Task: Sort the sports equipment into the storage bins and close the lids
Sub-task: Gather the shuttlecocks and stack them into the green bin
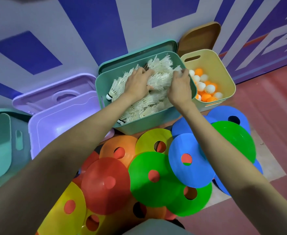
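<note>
Flat marker discs [156, 177] in red, yellow, green, blue and orange overlap on the floor [271, 116] at 6 o'clock. Beyond them, at 12 o'clock, sits the green bin [149, 122], piled with white shuttlecocks [156, 100]. The left hand [137, 83] lies on the pile, fingers curled into the feathers, grasping shuttlecocks. The right hand [180, 87], at 1 o'clock, pinches feathers at the bin's right rim. A purple bin [58, 126] and teal bin [1, 150] stand at 9 o'clock. At 2 o'clock a yellow bin [224, 77] holds ping-pong balls [205, 87]. Lids lean behind the bins: green lid [139, 53], purple lid [54, 92], wooden lid [198, 38].
</note>
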Demonstrator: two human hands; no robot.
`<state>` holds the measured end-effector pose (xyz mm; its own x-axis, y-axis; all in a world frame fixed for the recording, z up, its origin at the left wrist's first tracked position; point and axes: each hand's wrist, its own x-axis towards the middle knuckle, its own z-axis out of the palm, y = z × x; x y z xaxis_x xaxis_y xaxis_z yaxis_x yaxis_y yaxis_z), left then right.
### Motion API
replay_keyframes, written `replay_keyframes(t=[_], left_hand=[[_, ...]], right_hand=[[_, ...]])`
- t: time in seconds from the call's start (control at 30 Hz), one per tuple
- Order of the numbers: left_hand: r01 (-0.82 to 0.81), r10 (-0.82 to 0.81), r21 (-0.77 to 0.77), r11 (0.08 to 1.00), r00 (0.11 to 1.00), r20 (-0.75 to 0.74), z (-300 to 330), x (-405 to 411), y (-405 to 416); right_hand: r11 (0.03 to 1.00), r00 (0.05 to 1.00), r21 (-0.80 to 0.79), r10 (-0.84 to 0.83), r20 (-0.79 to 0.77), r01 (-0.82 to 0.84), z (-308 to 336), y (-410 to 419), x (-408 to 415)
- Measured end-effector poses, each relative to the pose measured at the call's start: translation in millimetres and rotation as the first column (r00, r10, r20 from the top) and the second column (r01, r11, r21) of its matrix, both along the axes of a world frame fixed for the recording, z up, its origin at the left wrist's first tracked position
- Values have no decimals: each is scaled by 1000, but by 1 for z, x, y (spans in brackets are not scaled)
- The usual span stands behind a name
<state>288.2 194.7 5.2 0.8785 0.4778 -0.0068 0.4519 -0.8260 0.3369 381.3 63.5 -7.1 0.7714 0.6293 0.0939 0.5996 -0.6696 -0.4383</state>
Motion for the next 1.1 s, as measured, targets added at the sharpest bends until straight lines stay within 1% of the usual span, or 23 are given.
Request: replay_keyframes(t=[0.1,0.23,0.3,0.37,0.47,0.57,0.67,0.77,0.9,0.97,1.1], left_hand=[[-12,10,19,1000,998,68,6,-16,-1],[-70,68,9,998,986,150,20,-42,-2],[-94,95,-14,996,976,196,26,-61,-4],[-116,122,-40,993,961,248,31,-86,-7],[-126,131,-37,991,947,292,34,-134,-14],[-68,66,-6,998,954,292,35,-193,-26],[-91,86,2,996,954,289,28,-256,-37],[-181,185,-42,983,948,260,15,-321,-40],[-317,344,-143,938,907,245,0,-406,-43],[-360,392,-166,918,890,234,-5,-449,-47],[-483,520,-214,849,836,177,-15,-526,-48]], right_hand=[[999,999,23,30,-33,-29,-4,0,-12],[997,1000,-77,11,-2,-11,-2,-5,-31],[996,1000,-83,18,11,-18,3,-10,-45],[997,997,-38,71,0,-71,6,-14,-65],[973,974,56,226,-18,-224,12,-23,-106],[917,923,109,385,5,-383,17,-30,-152],[864,869,102,495,11,-494,20,-30,-195],[807,809,70,588,5,-586,16,-26,-236],[743,743,-25,669,-9,-669,2,-17,-294],[699,700,-40,713,-35,-714,-2,-10,-328],[602,604,-53,790,-103,-797,-10,9,-398]])
